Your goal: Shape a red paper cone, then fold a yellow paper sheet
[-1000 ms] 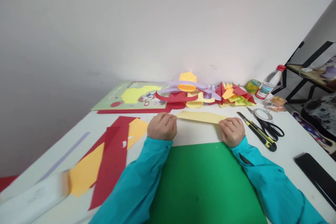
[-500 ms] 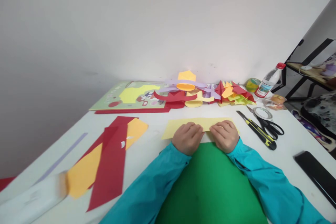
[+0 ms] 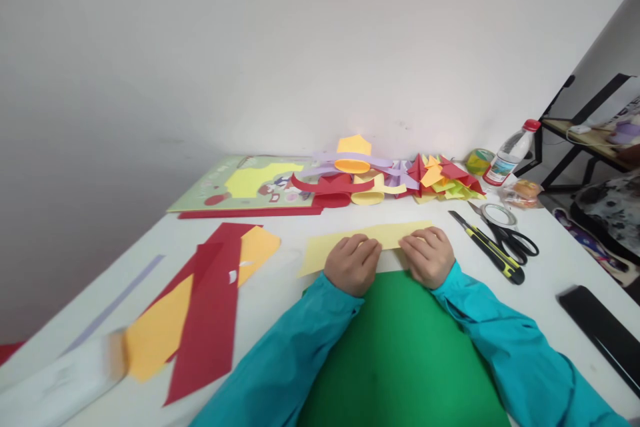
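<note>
Left hand (image 3: pixel 353 264) and right hand (image 3: pixel 428 257) have come closer together than a second ago, both pinching the yellow paper (image 3: pixel 314 252) over the table (image 3: pixel 273 287), beyond the green sheet (image 3: pixel 400 347). Risk: uneven finger pressure creases it crookedly; opposing pulls tear it.

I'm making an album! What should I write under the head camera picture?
Left hand and right hand hold a pale yellow paper strip beyond a green sheet, with scissors nearby.

Head view, forward-down, seemingly near
</note>
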`<move>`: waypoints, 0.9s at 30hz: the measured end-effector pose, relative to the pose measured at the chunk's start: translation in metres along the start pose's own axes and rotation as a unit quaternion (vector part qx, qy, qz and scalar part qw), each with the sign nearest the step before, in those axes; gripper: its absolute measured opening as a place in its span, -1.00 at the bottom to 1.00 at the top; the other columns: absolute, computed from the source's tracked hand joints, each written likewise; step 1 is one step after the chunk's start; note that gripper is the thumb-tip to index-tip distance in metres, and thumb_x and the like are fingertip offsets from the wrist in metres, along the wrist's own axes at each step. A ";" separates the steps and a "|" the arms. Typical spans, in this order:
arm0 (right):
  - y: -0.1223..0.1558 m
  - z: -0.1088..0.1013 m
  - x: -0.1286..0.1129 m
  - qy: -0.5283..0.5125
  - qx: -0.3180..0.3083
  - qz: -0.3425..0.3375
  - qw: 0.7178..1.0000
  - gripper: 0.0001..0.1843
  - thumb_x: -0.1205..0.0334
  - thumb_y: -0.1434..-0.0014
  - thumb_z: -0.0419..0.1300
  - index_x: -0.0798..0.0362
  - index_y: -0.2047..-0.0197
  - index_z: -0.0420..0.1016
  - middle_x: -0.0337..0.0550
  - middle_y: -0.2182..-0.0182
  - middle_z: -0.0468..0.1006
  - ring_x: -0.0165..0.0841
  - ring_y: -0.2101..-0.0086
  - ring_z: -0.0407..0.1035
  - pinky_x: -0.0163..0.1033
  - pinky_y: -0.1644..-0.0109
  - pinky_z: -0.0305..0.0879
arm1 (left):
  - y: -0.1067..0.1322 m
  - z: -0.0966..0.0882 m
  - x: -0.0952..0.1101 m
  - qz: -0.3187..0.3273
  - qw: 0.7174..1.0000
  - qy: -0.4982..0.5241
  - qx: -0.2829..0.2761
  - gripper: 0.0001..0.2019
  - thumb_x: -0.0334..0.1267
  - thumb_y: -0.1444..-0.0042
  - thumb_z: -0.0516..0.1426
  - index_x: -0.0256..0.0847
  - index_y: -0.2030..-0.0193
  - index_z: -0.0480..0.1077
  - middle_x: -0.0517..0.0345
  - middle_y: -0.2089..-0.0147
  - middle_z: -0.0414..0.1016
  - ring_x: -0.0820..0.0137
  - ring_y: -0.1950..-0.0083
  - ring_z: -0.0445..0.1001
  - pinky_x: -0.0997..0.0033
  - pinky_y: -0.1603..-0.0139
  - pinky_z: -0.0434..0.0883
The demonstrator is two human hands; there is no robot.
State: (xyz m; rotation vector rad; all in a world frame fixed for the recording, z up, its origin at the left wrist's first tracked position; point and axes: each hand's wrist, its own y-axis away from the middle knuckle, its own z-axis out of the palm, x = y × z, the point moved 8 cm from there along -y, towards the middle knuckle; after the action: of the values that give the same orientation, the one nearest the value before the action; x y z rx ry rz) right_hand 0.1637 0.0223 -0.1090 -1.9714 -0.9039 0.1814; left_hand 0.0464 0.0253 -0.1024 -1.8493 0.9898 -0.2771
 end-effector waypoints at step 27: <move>0.028 0.000 0.066 0.143 -0.002 0.155 0.978 -0.88 0.36 -0.07 0.16 0.07 0.39 0.54 -0.18 0.47 0.60 -0.31 0.37 0.35 -0.19 0.28 0.10 | 0.013 0.002 -0.033 -0.014 1.000 -0.026 0.001 -0.89 -0.46 -0.05 0.10 -0.23 0.29 0.42 0.07 0.35 0.53 0.33 0.31 0.38 0.33 0.39 0.39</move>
State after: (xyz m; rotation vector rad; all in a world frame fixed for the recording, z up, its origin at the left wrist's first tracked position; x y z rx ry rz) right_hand 0.2250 0.0576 -0.1166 -2.0683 -0.4101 0.0696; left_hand 0.0195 0.0482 -0.1064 -1.8610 0.9277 -0.2457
